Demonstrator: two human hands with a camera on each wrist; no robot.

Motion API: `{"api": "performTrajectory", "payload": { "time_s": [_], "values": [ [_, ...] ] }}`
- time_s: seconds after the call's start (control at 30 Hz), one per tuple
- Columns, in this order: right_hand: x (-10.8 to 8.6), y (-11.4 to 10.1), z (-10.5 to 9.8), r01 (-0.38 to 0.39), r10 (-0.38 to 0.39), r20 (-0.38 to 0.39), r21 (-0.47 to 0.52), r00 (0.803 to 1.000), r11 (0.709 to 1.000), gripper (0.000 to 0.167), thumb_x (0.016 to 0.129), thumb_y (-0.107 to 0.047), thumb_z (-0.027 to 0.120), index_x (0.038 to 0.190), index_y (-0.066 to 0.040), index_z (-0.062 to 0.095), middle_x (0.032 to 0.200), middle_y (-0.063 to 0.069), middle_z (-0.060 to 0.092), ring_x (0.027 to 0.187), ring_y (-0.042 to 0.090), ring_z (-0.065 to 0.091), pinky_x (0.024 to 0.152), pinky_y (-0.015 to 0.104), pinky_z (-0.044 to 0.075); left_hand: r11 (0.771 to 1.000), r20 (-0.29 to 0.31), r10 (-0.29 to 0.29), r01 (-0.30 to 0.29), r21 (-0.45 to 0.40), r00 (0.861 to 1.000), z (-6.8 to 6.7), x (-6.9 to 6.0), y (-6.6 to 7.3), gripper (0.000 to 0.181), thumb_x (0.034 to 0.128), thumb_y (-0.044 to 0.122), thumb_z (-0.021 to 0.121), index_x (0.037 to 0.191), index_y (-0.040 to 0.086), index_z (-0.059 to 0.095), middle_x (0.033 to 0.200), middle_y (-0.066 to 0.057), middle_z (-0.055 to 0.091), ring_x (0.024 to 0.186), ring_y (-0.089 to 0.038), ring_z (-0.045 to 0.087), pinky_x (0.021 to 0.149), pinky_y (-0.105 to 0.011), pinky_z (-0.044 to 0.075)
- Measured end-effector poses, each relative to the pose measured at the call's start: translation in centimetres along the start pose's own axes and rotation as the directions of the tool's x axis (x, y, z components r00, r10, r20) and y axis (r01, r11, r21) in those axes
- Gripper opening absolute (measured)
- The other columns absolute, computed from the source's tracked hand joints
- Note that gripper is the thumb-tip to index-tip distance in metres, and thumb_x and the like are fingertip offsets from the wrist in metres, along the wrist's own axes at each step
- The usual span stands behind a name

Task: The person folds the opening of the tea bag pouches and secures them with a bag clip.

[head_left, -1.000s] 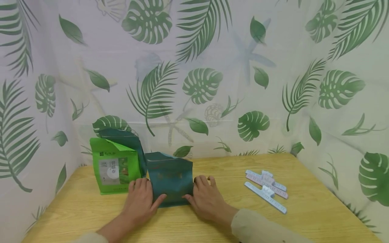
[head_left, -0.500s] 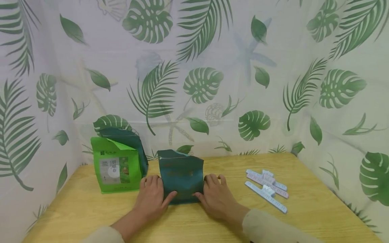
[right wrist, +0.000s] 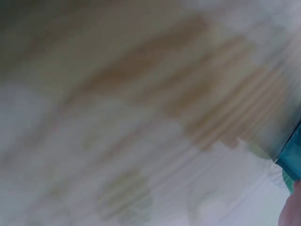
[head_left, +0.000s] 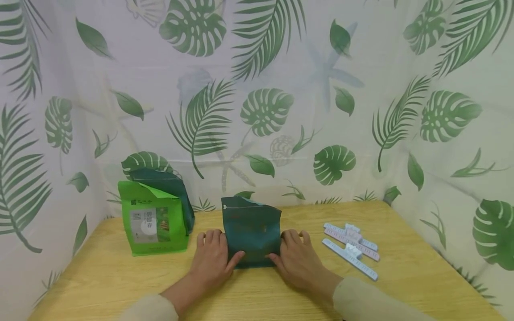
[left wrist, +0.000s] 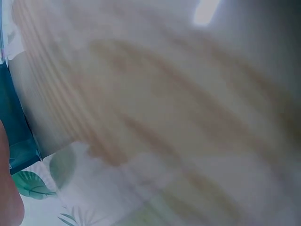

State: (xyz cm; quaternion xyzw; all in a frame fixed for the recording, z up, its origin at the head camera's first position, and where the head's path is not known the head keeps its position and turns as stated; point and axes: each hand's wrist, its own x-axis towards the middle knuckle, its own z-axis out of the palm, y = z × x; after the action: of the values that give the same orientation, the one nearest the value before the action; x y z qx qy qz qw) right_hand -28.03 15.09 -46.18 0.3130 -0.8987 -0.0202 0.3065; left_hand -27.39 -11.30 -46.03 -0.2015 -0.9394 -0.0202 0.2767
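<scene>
A dark teal pouch (head_left: 252,232) stands upright on the table in the head view, its top edge uneven. At its left side my left hand (head_left: 213,256) grips it, thumb across the lower front and fingers around the side. My right hand (head_left: 297,258) holds the opposite side the same way. The fingers behind the pouch are hidden. In the left wrist view, a teal strip of the pouch (left wrist: 16,122) shows at the left edge beside part of a finger. The right wrist view catches a pouch corner (right wrist: 290,153) at its right edge.
Left of my hands stands a bright green pouch (head_left: 154,223) with a printed label, and another dark teal pouch (head_left: 182,187) behind it. Several pale bag clips, a blue one (head_left: 349,258) nearest, lie on the wooden table (head_left: 249,298) at the right. A leaf-patterned sheet (head_left: 281,67) hangs behind.
Both hands have moved the teal pouch to the right along the table, away from the green pouch. The green pouch and the clips have stayed in place.
</scene>
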Motion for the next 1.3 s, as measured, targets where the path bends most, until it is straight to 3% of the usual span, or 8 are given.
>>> {"api": "performTrajectory", "payload": {
  "time_s": [0.2, 0.33, 0.47, 0.63, 0.73, 0.97, 1.1, 1.3],
  "values": [
    [-0.3, 0.8, 0.0, -0.01, 0.011, 0.024, -0.014, 1.0, 1.0, 0.051, 0.101, -0.045, 0.049, 0.096, 0.004, 0.063, 0.109, 0.016, 0.057, 0.103, 0.032, 0.052, 0.092, 0.054, 0.037, 0.999, 0.032, -0.035, 0.035, -0.012, 0.999, -0.4, 0.4, 0.8, 0.07, 0.0988, 0.064, 0.043, 0.109, -0.003, 0.06, 0.108, -0.018, 0.058, 0.103, -0.034, 0.049, 0.094, -0.052, 0.031],
    [-0.4, 1.5, -0.5, -0.01, 0.009, 0.021, 0.009, 1.0, 1.0, 0.046, 0.102, -0.043, 0.049, 0.093, 0.0, 0.06, 0.105, 0.013, 0.055, 0.101, 0.03, 0.051, 0.091, 0.054, 0.036, 0.994, 0.063, -0.083, 0.087, -0.065, 0.995, -1.5, 0.7, 1.1, 0.068, 0.0999, 0.063, 0.041, 0.11, -0.002, 0.06, 0.108, -0.016, 0.057, 0.103, -0.034, 0.047, 0.096, -0.054, 0.029],
    [0.0, 2.2, -1.3, -0.003, 0.003, -0.008, 0.057, 1.0, 0.998, 0.046, 0.106, -0.047, 0.039, 0.084, -0.009, 0.054, 0.1, 0.009, 0.052, 0.1, 0.029, 0.05, 0.09, 0.055, 0.036, 0.987, 0.022, -0.106, 0.107, -0.116, 0.994, -3.1, 1.4, 0.6, 0.059, 0.0997, 0.06, 0.045, 0.107, 0.004, 0.059, 0.105, -0.013, 0.056, 0.101, -0.033, 0.048, 0.096, -0.056, 0.03],
    [1.4, 3.6, -2.6, 0.025, -0.014, -0.12, 0.09, 0.993, 0.996, 0.06, 0.106, -0.057, 0.019, 0.083, -0.012, 0.051, 0.095, 0.006, 0.052, 0.095, 0.028, 0.051, 0.087, 0.058, 0.037, 0.985, -0.091, -0.096, 0.081, -0.153, 0.991, -5.5, 2.9, -0.4, 0.051, 0.0987, 0.055, 0.052, 0.11, 0.005, 0.058, 0.103, -0.011, 0.056, 0.098, -0.032, 0.048, 0.092, -0.054, 0.031],
    [2.5, 4.5, -3.5, 0.028, -0.01, -0.17, 0.101, 0.985, 0.995, 0.063, 0.105, -0.059, 0.016, 0.085, -0.011, 0.052, 0.095, 0.007, 0.052, 0.094, 0.029, 0.051, 0.086, 0.059, 0.036, 0.983, -0.134, -0.092, 0.069, -0.169, 0.987, -6.8, 4.1, -1.0, 0.05, 0.099, 0.054, 0.052, 0.113, 0.006, 0.056, 0.105, -0.011, 0.055, 0.097, -0.032, 0.046, 0.09, -0.053, 0.03],
    [5.0, 6.2, -6.0, 0.021, -0.002, -0.22, 0.084, 0.976, 0.996, 0.068, 0.104, -0.06, 0.01, 0.088, -0.009, 0.053, 0.095, 0.009, 0.053, 0.096, 0.031, 0.049, 0.084, 0.059, 0.033, 0.981, -0.185, -0.062, 0.027, -0.19, 0.981, -9.1, 6.8, -1.3, 0.067, 0.1014, 0.065, 0.03, 0.115, 0.005, 0.056, 0.11, -0.013, 0.055, 0.105, -0.036, 0.047, 0.095, -0.057, 0.03],
    [6.3, 6.8, -7.1, 0.023, -0.004, -0.25, 0.071, 0.968, 0.997, 0.068, 0.105, -0.059, 0.01, 0.088, -0.009, 0.054, 0.097, 0.009, 0.053, 0.099, 0.032, 0.049, 0.086, 0.06, 0.034, 0.985, -0.192, -0.032, -0.002, -0.174, 0.981, -10.3, 8.3, -0.9, 0.078, 0.0988, 0.072, 0.018, 0.114, 0.005, 0.056, 0.109, -0.014, 0.056, 0.105, -0.037, 0.047, 0.096, -0.058, 0.03],
    [8.1, 7.1, -8.2, 0.01, 0.005, -0.255, 0.061, 0.967, 0.998, 0.048, 0.107, -0.046, 0.028, 0.091, -0.01, 0.055, 0.098, 0.009, 0.055, 0.1, 0.031, 0.049, 0.089, 0.061, 0.034, 0.99, -0.128, -0.011, -0.007, -0.139, 0.992, -11.7, 9.8, -0.2, 0.057, 0.1001, 0.061, 0.042, 0.117, 0.008, 0.056, 0.113, -0.012, 0.056, 0.108, -0.035, 0.047, 0.097, -0.058, 0.029]
  ]
}}
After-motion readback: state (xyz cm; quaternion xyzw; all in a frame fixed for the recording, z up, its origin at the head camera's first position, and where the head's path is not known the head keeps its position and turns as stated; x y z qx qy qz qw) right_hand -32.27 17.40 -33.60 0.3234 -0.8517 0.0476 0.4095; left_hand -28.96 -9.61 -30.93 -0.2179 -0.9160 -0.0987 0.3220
